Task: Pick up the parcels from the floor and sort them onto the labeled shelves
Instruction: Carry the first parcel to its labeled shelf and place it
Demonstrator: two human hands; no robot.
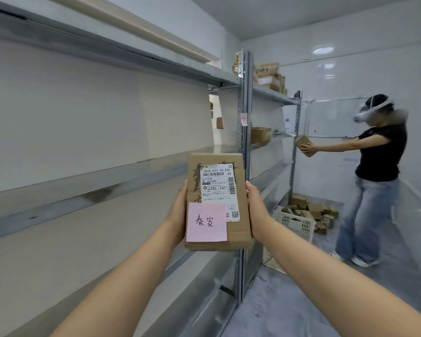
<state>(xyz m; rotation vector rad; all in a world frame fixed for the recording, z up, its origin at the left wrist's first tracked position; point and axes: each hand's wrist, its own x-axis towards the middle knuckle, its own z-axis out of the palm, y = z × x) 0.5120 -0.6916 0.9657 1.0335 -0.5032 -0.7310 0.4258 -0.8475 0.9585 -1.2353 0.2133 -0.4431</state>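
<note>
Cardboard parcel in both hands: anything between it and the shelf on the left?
Nothing visible. The cardboard parcel is held between the left hand and right hand, and the shelf beside it lies open and bare. Which shelf label matches can't be told.

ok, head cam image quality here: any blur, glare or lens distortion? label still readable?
Head view: wide-angle bend curves the shelf edges at left; the near shelves are smeared and soft. The parcel, held between the left hand and right hand, is sharp: the shipping label and pink note are legible. A ceiling light reflects as glare on the glossy far wall.
</note>
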